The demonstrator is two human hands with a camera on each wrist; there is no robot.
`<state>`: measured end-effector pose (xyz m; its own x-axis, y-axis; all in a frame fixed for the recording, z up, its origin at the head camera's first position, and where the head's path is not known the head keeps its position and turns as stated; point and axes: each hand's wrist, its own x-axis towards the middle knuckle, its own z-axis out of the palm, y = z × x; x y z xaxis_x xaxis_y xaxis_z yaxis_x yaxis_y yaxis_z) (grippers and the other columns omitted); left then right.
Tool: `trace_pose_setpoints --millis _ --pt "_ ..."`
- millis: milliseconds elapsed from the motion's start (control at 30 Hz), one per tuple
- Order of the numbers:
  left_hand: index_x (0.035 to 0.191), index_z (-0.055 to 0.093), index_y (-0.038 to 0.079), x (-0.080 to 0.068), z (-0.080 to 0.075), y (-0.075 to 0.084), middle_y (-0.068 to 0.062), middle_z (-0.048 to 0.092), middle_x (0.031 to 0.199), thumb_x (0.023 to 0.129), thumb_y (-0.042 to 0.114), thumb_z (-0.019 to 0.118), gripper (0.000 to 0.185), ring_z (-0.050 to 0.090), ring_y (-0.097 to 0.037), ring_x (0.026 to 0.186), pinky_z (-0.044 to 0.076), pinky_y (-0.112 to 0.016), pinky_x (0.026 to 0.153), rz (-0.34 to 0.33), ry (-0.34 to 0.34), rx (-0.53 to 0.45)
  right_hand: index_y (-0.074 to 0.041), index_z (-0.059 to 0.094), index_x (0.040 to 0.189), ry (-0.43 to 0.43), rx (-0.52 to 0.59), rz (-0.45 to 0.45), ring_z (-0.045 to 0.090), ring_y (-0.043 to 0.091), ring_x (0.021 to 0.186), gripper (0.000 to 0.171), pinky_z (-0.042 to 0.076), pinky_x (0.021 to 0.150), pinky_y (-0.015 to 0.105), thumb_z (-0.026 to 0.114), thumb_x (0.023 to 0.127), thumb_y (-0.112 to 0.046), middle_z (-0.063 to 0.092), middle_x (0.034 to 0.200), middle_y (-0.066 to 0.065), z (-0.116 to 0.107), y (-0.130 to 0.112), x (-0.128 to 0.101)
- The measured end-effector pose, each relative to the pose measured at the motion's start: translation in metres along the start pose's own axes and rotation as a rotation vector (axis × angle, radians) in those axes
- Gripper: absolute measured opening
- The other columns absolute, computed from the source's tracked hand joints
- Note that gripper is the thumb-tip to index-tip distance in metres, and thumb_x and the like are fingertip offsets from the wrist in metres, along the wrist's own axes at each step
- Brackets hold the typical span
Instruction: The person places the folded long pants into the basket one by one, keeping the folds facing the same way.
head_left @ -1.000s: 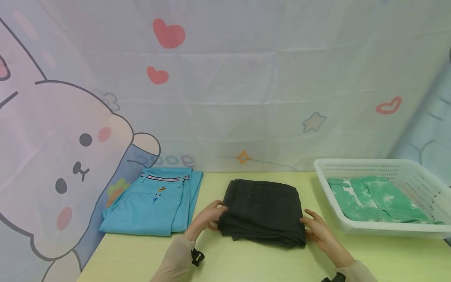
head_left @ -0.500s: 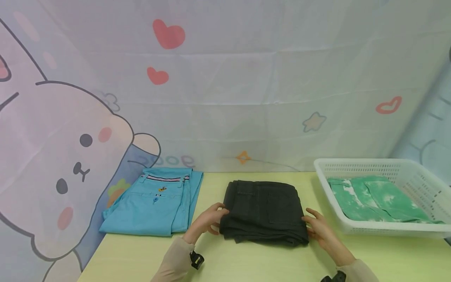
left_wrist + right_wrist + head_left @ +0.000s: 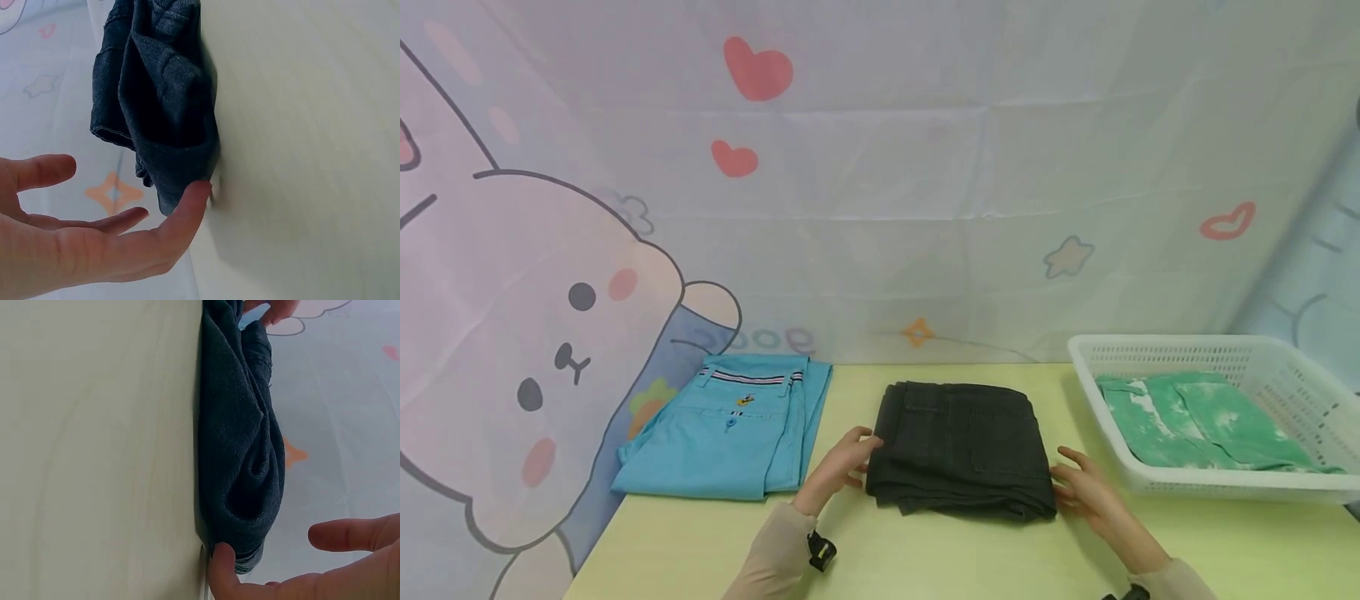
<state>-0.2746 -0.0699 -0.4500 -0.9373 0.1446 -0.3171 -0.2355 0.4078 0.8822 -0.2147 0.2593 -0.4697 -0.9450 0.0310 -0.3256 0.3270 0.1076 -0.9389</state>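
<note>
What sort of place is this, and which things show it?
Probably an indoor spot set up for handling clothes: the yellowish table bears a folded blue garment and a folded black garment, a white basket holds a green garment, and a cartoon-printed backdrop hangs behind.

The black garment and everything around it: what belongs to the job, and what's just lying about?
Seemingly in the job:
folded black garment
left fingers, at its left side
right fingers, at its right side

Apparently lying about:
folded blue garment
white basket
green garment inside it

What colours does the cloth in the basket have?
The cloth is green with white patches, clearest in the head view.
</note>
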Motion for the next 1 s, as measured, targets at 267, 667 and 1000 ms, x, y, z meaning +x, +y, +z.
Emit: trace_pose_setpoints --millis 267,667,1000 --pt "0.129 0.034 -0.004 0.009 0.001 -0.002 -0.027 0.041 0.127 0.091 0.022 0.043 0.047 0.052 -0.034 0.092 0.046 -0.053 0.079 -0.004 0.05 -0.049 0.005 0.006 0.14 -0.032 0.052 0.003 0.056 0.007 0.074 0.062 0.047 0.065 0.03 0.039 0.091 -0.013 0.055 0.095 0.003 -0.002 0.003 -0.005" --pt "0.131 0.031 -0.005 0.019 0.005 -0.009 -0.029 0.042 0.126 0.092 0.022 0.041 0.048 0.052 -0.042 0.1 0.047 -0.052 0.08 0.019 0.055 -0.075 0.004 0.005 0.14 -0.056 0.065 0.005 0.057 0.007 0.069 0.064 0.048 0.061 0.028 0.041 0.091 -0.014 0.055 0.091 0.001 0.001 0.006 -0.005" --pt "0.129 0.033 -0.002 0.084 0.001 -0.064 -0.027 0.053 0.109 0.087 0.042 0.05 0.064 0.06 -0.031 0.082 0.051 -0.045 0.062 0.11 -0.006 -0.102 0.013 0.008 0.138 -0.089 0.004 0.029 0.053 0.012 0.069 0.064 0.046 0.06 0.027 0.041 0.092 -0.017 0.036 0.124 0.034 0.004 0.002 -0.005"
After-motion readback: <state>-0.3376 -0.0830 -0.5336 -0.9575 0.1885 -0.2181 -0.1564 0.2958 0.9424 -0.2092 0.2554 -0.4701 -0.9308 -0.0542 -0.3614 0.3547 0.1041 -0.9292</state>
